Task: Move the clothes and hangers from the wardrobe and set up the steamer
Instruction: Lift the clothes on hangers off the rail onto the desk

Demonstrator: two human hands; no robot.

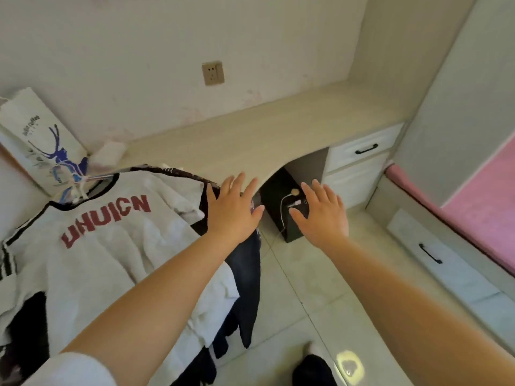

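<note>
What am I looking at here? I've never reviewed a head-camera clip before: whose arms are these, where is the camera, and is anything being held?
There is no machine here: a person wears one wide-angle camera on the head, looking forward and down, so the two bare arms are their own. The left hand is spread flat, fingers straight, over the edge of a pile of clothes; whether it touches them is unclear. The right hand is open in the air in front of a dark box under the desk. Neither hand has a grip on anything. A white sweatshirt with red letters lies on top of the pile on the desk's left end, beside a paper bag. A wall socket sits above the desk.
</note>
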